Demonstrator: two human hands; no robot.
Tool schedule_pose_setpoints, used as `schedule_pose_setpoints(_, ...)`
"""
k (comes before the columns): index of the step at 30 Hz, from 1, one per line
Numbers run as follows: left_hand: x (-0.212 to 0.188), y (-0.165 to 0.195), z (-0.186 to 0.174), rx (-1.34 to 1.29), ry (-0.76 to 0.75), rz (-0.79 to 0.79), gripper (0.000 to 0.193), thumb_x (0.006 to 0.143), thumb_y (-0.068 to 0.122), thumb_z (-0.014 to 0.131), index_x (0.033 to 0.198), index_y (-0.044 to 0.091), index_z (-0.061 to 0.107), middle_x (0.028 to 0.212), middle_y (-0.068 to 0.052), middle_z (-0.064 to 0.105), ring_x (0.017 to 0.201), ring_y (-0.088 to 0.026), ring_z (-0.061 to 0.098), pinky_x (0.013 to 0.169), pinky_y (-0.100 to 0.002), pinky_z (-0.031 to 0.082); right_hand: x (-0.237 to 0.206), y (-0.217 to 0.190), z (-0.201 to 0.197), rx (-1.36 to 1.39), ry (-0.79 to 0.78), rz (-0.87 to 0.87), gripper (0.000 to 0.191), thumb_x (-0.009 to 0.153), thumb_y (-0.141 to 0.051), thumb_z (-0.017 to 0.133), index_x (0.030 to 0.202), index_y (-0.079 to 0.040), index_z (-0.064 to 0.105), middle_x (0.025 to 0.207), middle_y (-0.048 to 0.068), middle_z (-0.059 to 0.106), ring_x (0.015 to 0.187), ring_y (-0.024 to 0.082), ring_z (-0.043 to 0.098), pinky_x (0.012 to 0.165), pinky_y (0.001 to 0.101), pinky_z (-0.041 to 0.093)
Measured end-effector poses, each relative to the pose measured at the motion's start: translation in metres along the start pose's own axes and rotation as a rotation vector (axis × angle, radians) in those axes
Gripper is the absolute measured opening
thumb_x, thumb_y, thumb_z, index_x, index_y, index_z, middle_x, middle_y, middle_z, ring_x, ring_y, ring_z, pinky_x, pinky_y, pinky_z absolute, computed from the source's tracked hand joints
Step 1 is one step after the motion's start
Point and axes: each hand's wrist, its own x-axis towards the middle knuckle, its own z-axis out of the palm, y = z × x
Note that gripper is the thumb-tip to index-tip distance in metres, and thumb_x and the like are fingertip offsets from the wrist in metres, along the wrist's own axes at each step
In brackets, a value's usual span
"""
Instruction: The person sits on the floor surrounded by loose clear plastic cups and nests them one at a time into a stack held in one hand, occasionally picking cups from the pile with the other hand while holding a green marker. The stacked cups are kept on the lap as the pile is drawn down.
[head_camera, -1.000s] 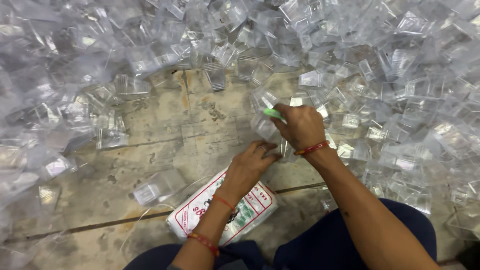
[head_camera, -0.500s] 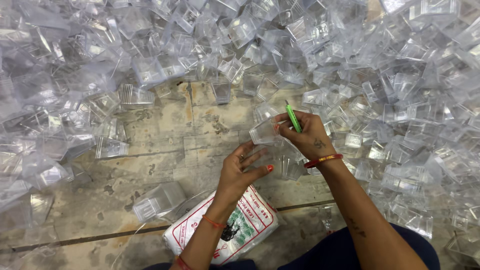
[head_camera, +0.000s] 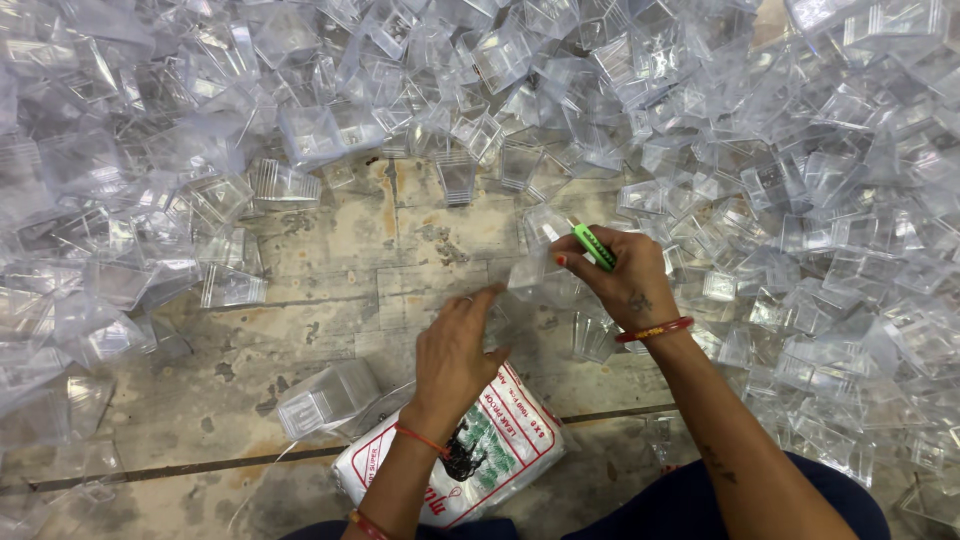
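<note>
Both forearms reach forward from the lower edge of the view. The left hand (head_camera: 455, 350) lies palm down, its fingers (head_camera: 487, 296) stretched toward the right hand (head_camera: 622, 280). The right hand is curled, thumb and fingers pinched together, seemingly closed on something. The right wrist bends slightly inward; both wrists wear thin bands

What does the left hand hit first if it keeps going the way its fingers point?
Probably the clear plastic container that the right hand holds: the left hand has fingertips aimed up-right at it, nearly touching. Depth is unclear.
</note>
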Motion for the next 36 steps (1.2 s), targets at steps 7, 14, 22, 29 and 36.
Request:
schedule_pose_setpoints(7, 0.000, 0.020, -0.005, -0.259, 0.230, 0.223, 0.088, 0.073, 0.031, 0.090, 0.146, 0.008, 0.047, 0.144, -0.016, 0.059, 0.132, -0.037, 0.058, 0.107, -0.044, 0.049, -0.005, 0.007, 0.015, 0.076, -0.149, -0.033, 0.019, 0.085, -0.015, 0.079, 0.103, -0.007, 0.079, 0.089, 0.005, 0.081, 0.080, 0.009, 0.073, 0.071, 0.0278, 0.059)
schedule_pose_setpoints(14, 0.010, -0.002, 0.013, -1.212, 0.139, -0.119, 0.067, 0.105, 0.044, 0.064, 0.156, 0.005, 0.047, 0.139, -0.018, 0.070, 0.120, -0.023, 0.064, 0.100, -0.030, 0.051, 0.017, 0.020, -0.028, 0.164, 0.117, 0.053, 0.018, 0.097, -0.019, 0.070, 0.112, -0.010, 0.076, 0.098, 0.006, 0.080, 0.089, 0.008, 0.077, 0.073, 0.0259, 0.059)
schedule_pose_setpoints(22, 0.012, -0.016, 0.029, -1.558, -0.029, -0.526, 0.065, 0.099, 0.058, 0.041, 0.142, 0.011, 0.054, 0.126, -0.013, 0.071, 0.094, -0.020, 0.073, 0.073, -0.035, 0.061, 0.003, 0.003, -0.003, -0.480, 0.135, -0.104, 0.029, 0.087, -0.026, 0.081, 0.113, -0.015, 0.076, 0.105, 0.006, 0.077, 0.076, 0.019, 0.074, 0.066, 0.0346, 0.056)
schedule_pose_setpoints(29, 0.013, -0.014, 0.033, -1.602, -0.040, -0.523, 0.064, 0.099, 0.058, 0.043, 0.139, 0.009, 0.056, 0.124, -0.013, 0.070, 0.097, -0.022, 0.074, 0.073, -0.036, 0.062, 0.006, -0.002, 0.020, -0.596, 0.108, -0.371, 0.035, 0.080, -0.016, 0.078, 0.114, -0.015, 0.072, 0.128, 0.009, 0.069, 0.076, 0.029, 0.072, 0.063, 0.0416, 0.056)
schedule_pose_setpoints(36, 0.015, -0.009, 0.031, -1.575, -0.048, -0.507, 0.063, 0.098, 0.057, 0.047, 0.137, 0.009, 0.056, 0.125, -0.014, 0.071, 0.097, -0.023, 0.075, 0.073, -0.037, 0.063, 0.013, 0.003, 0.023, -0.683, 0.185, -0.375, 0.015, 0.092, -0.021, 0.074, 0.105, -0.013, 0.071, 0.101, 0.005, 0.074, 0.078, 0.030, 0.071, 0.065, 0.0417, 0.054)
